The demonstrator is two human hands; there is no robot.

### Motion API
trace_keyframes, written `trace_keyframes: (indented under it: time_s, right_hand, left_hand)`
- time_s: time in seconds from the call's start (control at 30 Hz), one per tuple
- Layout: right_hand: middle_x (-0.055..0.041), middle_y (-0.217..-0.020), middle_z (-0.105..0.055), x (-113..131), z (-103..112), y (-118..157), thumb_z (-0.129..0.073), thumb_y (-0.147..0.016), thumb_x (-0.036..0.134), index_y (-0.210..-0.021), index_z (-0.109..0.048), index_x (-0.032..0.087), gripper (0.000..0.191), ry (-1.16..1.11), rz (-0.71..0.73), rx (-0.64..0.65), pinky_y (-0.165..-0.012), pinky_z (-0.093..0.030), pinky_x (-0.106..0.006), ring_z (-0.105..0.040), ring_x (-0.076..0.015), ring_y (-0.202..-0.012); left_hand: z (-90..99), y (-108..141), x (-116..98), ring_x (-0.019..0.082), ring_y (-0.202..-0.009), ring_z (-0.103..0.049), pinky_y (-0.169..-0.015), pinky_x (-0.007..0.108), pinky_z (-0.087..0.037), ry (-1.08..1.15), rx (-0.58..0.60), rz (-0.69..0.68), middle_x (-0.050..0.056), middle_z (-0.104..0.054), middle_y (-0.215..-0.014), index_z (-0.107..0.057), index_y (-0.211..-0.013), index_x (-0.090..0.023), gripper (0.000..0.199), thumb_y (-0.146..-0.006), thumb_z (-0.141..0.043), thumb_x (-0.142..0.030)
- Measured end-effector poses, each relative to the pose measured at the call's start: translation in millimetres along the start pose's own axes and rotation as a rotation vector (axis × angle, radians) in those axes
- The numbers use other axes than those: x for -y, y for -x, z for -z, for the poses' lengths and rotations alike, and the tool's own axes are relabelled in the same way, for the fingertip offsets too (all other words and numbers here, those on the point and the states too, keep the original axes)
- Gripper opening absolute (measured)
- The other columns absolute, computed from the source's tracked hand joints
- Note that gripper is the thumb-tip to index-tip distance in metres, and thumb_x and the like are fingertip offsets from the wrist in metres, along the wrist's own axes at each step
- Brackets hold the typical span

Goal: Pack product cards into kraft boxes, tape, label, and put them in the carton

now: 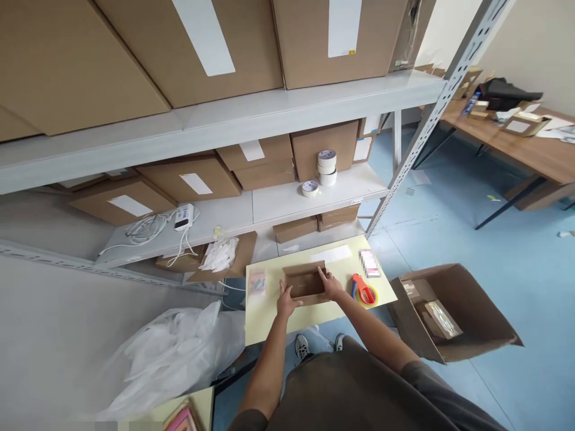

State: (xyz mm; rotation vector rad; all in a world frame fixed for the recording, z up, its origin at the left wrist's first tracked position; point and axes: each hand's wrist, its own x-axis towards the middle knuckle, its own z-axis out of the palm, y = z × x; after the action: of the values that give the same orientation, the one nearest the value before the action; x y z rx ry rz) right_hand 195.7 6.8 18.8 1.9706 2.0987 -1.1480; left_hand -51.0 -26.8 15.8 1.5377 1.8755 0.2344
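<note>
A small cardboard box (309,300) stands on the pale yellow table (274,323), its top open and no contents visible inside. My left hand (286,301) grips its left end, with the thumb along the near side. At the right end, my right hand (331,285) holds the wall, fingers reaching over the rim. A small clear packet (257,282) lies left of the box. On the right are a red tape dispenser (365,290) with a yellow roll and a white label sheet (369,263). White paper (332,254) lies behind the box.
A large open carton (476,311) with a taped parcel (438,318) inside stands on the floor at right. Metal shelving (269,129) with cartons, tape rolls (327,167) and a power strip (184,216) rises ahead. White plastic bags (175,347) bulge at left.
</note>
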Motion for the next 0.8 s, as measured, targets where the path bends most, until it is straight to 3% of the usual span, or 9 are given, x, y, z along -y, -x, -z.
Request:
trace_keyframes:
  time_s: [0.13, 0.27, 0.37, 0.5, 0.6, 0.67, 0.8]
  right_hand:
    - [-0.0292, -0.154, -0.044, 15, 8, -27, -0.097, -0.053, 0.012, -0.170, 0.003, 0.030, 0.155, 0.063, -0.056, 0.001, -0.105, -0.047, -0.046, -0.057, -0.0422, -0.134]
    - [-0.0273, -0.150, -0.050, 13, 20, -46, -0.101, -0.045, 0.020, -0.169, -0.011, 0.029, 0.154, 0.109, -0.095, 0.103, -0.105, -0.048, -0.048, -0.054, -0.0425, -0.137]
    - [-0.0229, -0.144, -0.056, 10, 25, -52, -0.102, -0.040, 0.025, -0.165, -0.023, 0.028, 0.148, 0.148, -0.107, 0.137, -0.101, -0.050, -0.047, -0.058, -0.0403, -0.134]
    - [-0.0198, -0.139, -0.060, 9, 20, -44, -0.100, -0.042, 0.028, -0.164, -0.025, 0.030, 0.143, 0.147, -0.126, 0.108, -0.099, -0.051, -0.048, -0.063, -0.0388, -0.127]
    - [-0.0245, -0.146, -0.055, 12, 4, -25, -0.097, -0.055, 0.028, -0.167, -0.020, 0.030, 0.136, 0.136, -0.182, -0.026, -0.103, -0.047, -0.055, -0.058, -0.0426, -0.133]
    - [-0.0276, -0.155, -0.046, 19, -12, -11, -0.089, -0.070, 0.030, -0.168, -0.021, 0.027, 0.119, 0.103, -0.193, -0.189, -0.108, -0.043, -0.059, -0.049, -0.0455, -0.143]
    - [-0.0225, -0.165, -0.038, 55, -46, 9, -0.063, -0.092, 0.030, -0.165, -0.034, 0.020, 0.080, -0.063, -0.022, -0.481, -0.119, -0.040, -0.054, -0.035, -0.0384, -0.155]
  left_hand:
    - [-3.0, -2, 3, 0.036, -0.140, -0.056, -0.113, 0.040, -0.047, 0.021, -0.014, 0.053, 0.013, -0.034, -0.171, -0.076, -0.109, -0.023, 0.063, -0.055, -0.101, -0.046]
    - [-2.9, -8, -2, 0.035, -0.133, -0.062, -0.109, 0.039, -0.049, 0.007, -0.019, 0.097, 0.013, -0.041, -0.166, -0.076, -0.102, -0.021, 0.059, -0.054, -0.102, -0.043]
    - [-6.2, -6, -6, 0.032, -0.129, -0.065, -0.108, 0.035, -0.049, -0.010, -0.002, 0.118, 0.011, -0.041, -0.165, -0.076, -0.101, -0.021, 0.056, -0.056, -0.101, -0.041]
    - [-13.9, 0, -5, 0.032, -0.132, -0.063, -0.112, 0.035, -0.046, 0.028, 0.026, 0.132, 0.012, -0.026, -0.173, -0.074, -0.110, -0.020, 0.063, -0.056, -0.101, -0.039]
    - [-17.1, 3, 1, 0.035, -0.143, -0.053, -0.118, 0.037, -0.040, 0.091, 0.058, 0.102, 0.017, -0.015, -0.176, -0.068, -0.129, -0.020, 0.080, -0.057, -0.099, -0.037]
    - [-16.5, 3, 8, 0.037, -0.152, -0.042, -0.122, 0.038, -0.035, 0.123, 0.091, 0.055, 0.020, -0.007, -0.177, -0.058, -0.146, -0.020, 0.098, -0.057, -0.099, -0.034]
    - [-10.0, 2, 30, 0.040, -0.162, -0.016, -0.127, 0.047, -0.027, 0.199, 0.150, -0.101, 0.021, 0.001, -0.178, -0.032, -0.165, -0.021, 0.124, -0.059, -0.095, -0.032]
